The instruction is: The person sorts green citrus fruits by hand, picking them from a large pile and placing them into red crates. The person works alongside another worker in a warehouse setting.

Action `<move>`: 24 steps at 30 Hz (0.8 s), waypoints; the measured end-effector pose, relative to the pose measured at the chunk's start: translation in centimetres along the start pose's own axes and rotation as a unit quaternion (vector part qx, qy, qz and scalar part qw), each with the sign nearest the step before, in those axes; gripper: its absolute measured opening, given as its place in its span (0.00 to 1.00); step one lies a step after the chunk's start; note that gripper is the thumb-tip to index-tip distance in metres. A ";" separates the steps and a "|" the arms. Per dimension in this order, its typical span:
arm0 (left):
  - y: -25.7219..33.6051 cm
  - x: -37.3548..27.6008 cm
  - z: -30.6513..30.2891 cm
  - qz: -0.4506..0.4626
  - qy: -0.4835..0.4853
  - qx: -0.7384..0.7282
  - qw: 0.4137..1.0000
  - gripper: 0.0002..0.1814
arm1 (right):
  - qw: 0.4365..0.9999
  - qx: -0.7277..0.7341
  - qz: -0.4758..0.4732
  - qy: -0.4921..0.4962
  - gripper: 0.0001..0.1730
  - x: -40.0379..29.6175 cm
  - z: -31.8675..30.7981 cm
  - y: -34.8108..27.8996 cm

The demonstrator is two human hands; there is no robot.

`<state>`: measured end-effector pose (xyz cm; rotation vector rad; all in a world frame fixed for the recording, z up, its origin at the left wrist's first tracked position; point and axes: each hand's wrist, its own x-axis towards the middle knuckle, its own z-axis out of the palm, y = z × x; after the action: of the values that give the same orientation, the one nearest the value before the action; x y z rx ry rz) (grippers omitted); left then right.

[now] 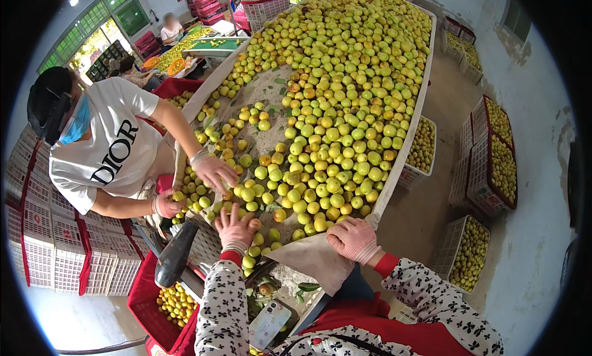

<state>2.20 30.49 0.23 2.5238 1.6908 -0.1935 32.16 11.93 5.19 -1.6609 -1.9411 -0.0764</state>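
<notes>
My left hand (236,230), in a thin striped glove, is spread over loose yellow-green fruit at the sorting table's near end. The small round fruit (340,134) look like jujubes, some blushed brown. Nothing is visibly held in that hand; its fingers are apart. At the near right corner, my right hand (355,238) has its fingers curled on the edge of a pale cloth sheet (319,259) that lines the table. Just beyond my left hand, a co-worker's gloved hand (215,170) reaches over the fruit, and their other hand (167,204) is beside more fruit.
A dark blower-like nozzle (175,254) stands left of my left forearm, above a red-lined crate (143,305) with fruit. A phone (269,325) lies near me among leaves. Fruit-filled crates (490,157) line the right wall. Stacked crates (51,245) stand behind the co-worker (111,143).
</notes>
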 end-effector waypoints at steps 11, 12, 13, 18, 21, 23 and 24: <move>11.4 -8.3 -1.2 0.333 0.069 -0.229 0.912 0.26 | 0.997 0.048 -0.056 0.029 0.06 0.1 -0.3 -0.1; 12.3 -9.8 -1.7 0.334 0.124 -0.172 0.918 0.25 | 0.997 0.046 -0.053 0.030 0.05 0.0 -0.3 -0.1; 12.9 -11.0 -2.0 0.332 0.178 -0.113 0.919 0.23 | 0.997 0.045 -0.050 0.033 0.05 0.1 -0.3 -0.2; 14.4 -13.6 0.6 0.331 0.235 -0.113 0.907 0.18 | 0.999 0.015 -0.040 0.007 0.06 -0.1 -0.1 -0.2; 15.0 -13.3 1.5 0.289 0.219 -0.143 0.921 0.21 | 0.998 -0.011 -0.054 0.013 0.07 -0.1 0.4 -0.1; 15.2 -12.2 1.4 0.258 0.137 -0.166 0.942 0.24 | 0.999 -0.003 -0.046 -0.005 0.06 -0.1 0.3 -0.3; 15.1 -11.9 1.3 0.268 0.134 -0.156 0.941 0.26 | 0.999 -0.002 -0.049 -0.007 0.06 -0.1 0.3 -0.3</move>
<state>11.58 13.69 0.97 2.7182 0.9262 0.4424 31.77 11.91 5.05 -1.5727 -2.0330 -0.1079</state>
